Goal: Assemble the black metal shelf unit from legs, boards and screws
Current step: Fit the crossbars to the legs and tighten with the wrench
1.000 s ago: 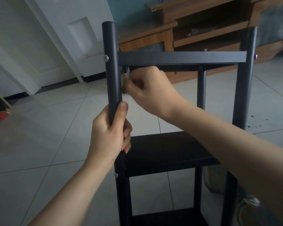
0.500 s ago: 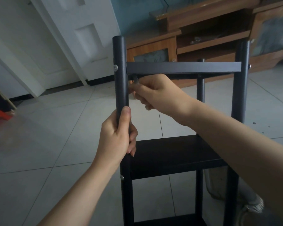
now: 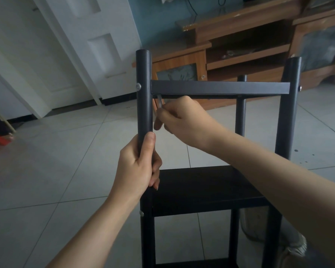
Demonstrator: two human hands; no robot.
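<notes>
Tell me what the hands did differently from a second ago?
Not much changed. The right hand turned a little on the small metal key under the top board, so more of the key shows above the fingers. The left hand kept its grip on the front leg, and the shelf stayed upright.

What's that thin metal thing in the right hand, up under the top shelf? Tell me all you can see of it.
It looks like a small hex key, though that is a guess: a slim, dull grey metal rod, mostly hidden. The right hand pinches its lower end; the bare part rises nearly upright to the underside of the top board, right beside the front left leg. Its tip is hidden there, so what it engages cannot be seen.
</notes>
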